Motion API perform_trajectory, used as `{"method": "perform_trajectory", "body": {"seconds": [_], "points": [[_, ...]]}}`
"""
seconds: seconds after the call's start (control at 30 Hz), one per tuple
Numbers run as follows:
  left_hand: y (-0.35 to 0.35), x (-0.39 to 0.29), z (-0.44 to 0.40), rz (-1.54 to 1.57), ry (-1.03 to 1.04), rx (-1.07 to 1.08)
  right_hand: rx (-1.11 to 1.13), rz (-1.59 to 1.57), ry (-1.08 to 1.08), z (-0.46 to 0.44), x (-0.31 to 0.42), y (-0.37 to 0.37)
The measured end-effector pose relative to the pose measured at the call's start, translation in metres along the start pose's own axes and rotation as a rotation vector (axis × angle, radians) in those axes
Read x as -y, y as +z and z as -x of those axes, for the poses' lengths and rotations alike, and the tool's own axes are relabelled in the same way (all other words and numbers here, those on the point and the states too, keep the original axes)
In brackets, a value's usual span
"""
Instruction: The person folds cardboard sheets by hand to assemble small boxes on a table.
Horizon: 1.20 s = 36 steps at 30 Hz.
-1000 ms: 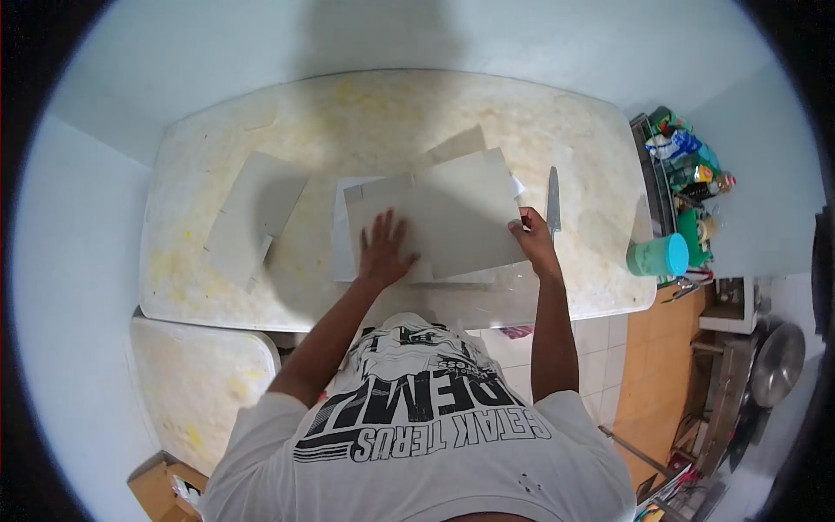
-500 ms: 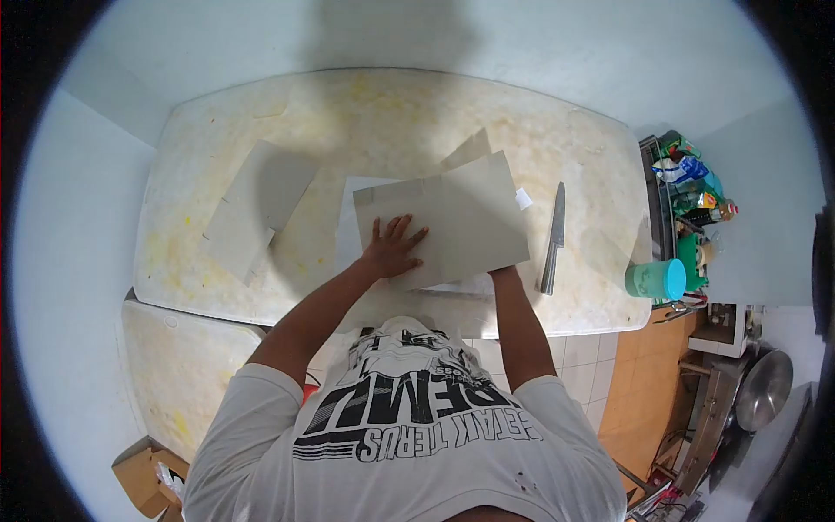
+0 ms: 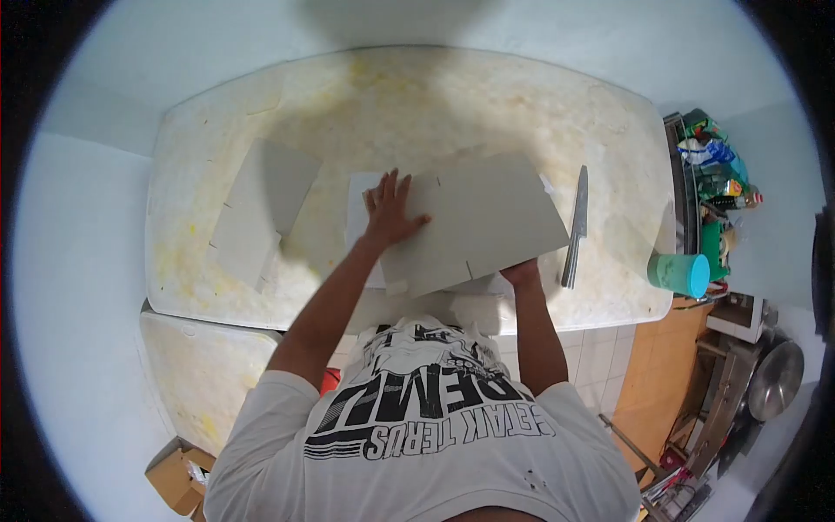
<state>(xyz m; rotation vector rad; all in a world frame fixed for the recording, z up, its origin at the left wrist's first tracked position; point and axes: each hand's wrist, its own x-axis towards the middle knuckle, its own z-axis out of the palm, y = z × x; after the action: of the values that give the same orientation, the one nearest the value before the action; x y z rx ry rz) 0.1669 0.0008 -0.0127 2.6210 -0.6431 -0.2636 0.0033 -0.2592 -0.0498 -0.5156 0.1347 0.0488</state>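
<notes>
A large grey cardboard sheet [image 3: 474,217] with short dark slits at two edges is tilted above the table in front of me. My left hand [image 3: 393,213] rests with fingers spread at its left edge. At the near right edge, my right hand [image 3: 524,274] holds the sheet from below, its fingers mostly hidden under it. White paper [image 3: 357,204] shows beneath, left of the sheet. Farther left lies a second grey cardboard piece [image 3: 248,209], also slit along its edge. A knife [image 3: 577,222] lies just right of the sheet, blade pointing away from me.
The stained white table [image 3: 348,96] runs up to the wall. At its right end stands a green container with a turquoise lid [image 3: 691,276], beside a rack holding bottles and packets [image 3: 718,170]. An open cardboard box [image 3: 178,478] is low on the left.
The cardboard sheet has shifted right and turned, showing a face with slits. My left hand has slid farther away from me along its left side. More of my right hand shows.
</notes>
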Motion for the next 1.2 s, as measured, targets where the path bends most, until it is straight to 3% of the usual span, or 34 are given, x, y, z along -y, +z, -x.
{"method": "perform_trajectory", "body": {"seconds": [0.03,0.1,0.23,0.33,0.37,0.47,0.57,0.6,0.63,0.7,0.77,0.87,0.9,1.0,1.03,1.1,1.2], "points": [[-0.011,-0.001,-0.008,-0.021,-0.023,0.086,0.042,-0.366,0.046,0.009,0.008,0.002],[-0.037,-0.009,-0.027,-0.072,-0.053,0.249,-0.075,-0.345,0.022,0.018,0.017,0.025],[-0.022,0.002,-0.048,0.009,0.036,0.180,-0.164,-0.331,-0.014,0.028,0.031,0.066],[-0.018,-0.001,-0.042,-0.005,0.044,0.126,-0.083,-0.169,-0.313,0.019,0.025,0.072],[-0.021,-0.008,-0.037,-0.026,-0.013,0.094,-0.407,0.180,-0.114,0.011,0.022,0.036],[-0.039,-0.027,-0.033,-0.066,-0.182,0.123,-0.588,0.755,0.029,-0.001,0.019,0.033],[-0.035,-0.015,-0.029,0.003,-0.249,0.162,-0.529,0.257,-0.142,-0.027,0.030,0.016],[-0.029,-0.007,-0.027,0.045,-0.260,0.161,-0.511,0.565,-0.227,-0.027,0.020,-0.016],[-0.022,0.000,-0.024,0.079,-0.241,0.193,-0.544,0.634,-0.187,-0.026,0.021,-0.007],[-0.015,0.014,-0.013,0.144,-0.206,0.253,-0.626,0.477,-0.020,-0.006,0.014,0.030],[-0.016,0.004,0.005,0.143,-0.211,0.210,-0.656,0.415,0.005,0.021,0.000,0.051],[-0.001,-0.018,0.042,0.023,-0.159,0.219,-0.656,0.634,-0.091,0.044,-0.031,0.041],[0.005,-0.027,0.053,-0.037,-0.121,0.231,-0.689,0.843,0.066,0.046,-0.032,0.054],[0.003,-0.067,0.082,-0.202,-0.030,0.229,-0.569,1.265,-0.054,0.042,-0.055,0.069],[0.005,-0.067,0.080,-0.221,-0.045,0.331,-0.541,1.336,-0.136,0.040,-0.064,0.074],[0.008,-0.066,0.079,-0.227,-0.012,0.342,-0.466,1.471,-0.292,0.038,-0.078,0.080],[-0.003,-0.061,0.069,-0.338,0.110,0.435,-0.442,1.962,0.008,0.044,-0.050,0.108]]}}
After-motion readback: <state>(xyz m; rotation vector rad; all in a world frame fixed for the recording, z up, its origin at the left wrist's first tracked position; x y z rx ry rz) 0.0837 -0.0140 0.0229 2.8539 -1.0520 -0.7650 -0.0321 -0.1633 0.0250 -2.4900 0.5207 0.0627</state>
